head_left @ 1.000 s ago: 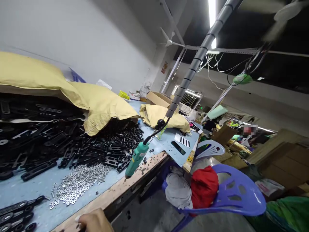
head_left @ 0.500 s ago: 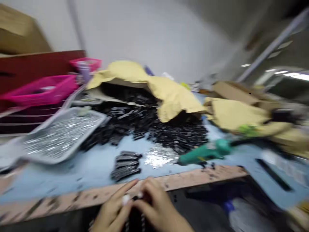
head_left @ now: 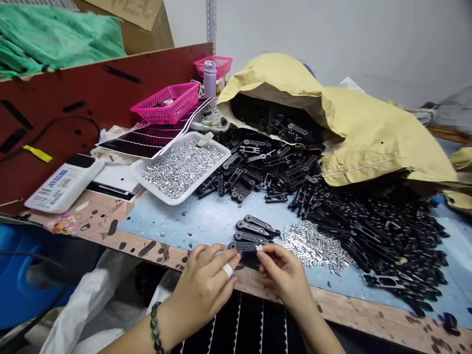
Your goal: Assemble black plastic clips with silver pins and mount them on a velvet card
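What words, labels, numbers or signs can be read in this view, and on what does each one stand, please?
White box on the bench: blue printing, too small and blurred to read.
Cardboard carton at the top: dark print, too faint to read.
No other legible text shows.

Left: your left hand wears a white finger band and a dark green beaded bracelet. Right: your right hand pinches a small white tab against matte black links, lower centre. Pale blue bench mat, dark specks scattered. Glittering silver fasteners in a white tray. Upper right: mustard-yellow paper bag. Upper left: magenta lattice basket, dark red board with black slots, green cloth. Bottom centre: black strips, white scalloped edges.
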`<state>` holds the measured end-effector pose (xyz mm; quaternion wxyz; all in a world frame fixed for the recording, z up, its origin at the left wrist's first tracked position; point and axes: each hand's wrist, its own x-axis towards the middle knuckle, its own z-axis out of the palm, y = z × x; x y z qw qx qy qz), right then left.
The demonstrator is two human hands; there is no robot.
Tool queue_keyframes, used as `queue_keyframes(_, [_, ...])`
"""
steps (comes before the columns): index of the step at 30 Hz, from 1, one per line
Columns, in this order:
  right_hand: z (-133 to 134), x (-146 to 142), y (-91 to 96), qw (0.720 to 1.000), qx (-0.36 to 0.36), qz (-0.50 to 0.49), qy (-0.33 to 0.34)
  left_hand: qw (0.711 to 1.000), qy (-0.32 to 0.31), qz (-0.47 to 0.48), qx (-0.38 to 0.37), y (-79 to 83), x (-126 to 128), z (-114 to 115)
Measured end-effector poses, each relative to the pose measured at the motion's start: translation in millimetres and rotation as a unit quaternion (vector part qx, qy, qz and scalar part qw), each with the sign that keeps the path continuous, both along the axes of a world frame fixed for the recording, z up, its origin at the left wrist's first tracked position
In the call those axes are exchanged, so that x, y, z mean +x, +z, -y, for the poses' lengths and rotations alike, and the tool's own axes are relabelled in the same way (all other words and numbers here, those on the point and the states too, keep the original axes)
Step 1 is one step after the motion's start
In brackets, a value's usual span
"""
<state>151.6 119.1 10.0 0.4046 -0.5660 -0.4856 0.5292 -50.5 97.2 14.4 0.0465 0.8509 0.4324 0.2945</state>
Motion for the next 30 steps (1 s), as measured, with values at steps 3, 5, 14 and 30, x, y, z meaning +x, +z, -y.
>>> queue_keyframes(3, [-2, -2, -5.8, 1.0, 0.001, 0.024, -0.001, 1.0, -0.012, -0.016, -0.016, -4.5, 1, -1])
queue_keyframes(5, [-2, -1, -7.0, 1.0, 0.0, 0.03, 0.002, 0.999, -0.012, -0.012, -0.032, -8.3, 1, 0])
queue_keyframes(14, [-4, 0, -6.1, 0.999, -0.012, 0.048, 0.011, 0.997, -0.039, -0.033, -0.057, -3.9, -4, -2])
queue_keyframes(30, [-6, 0, -2.5, 0.999, -0.025, 0.03, 0.005, 0.995, -0.058, -0.042, -0.072, 2.1, -6, -5])
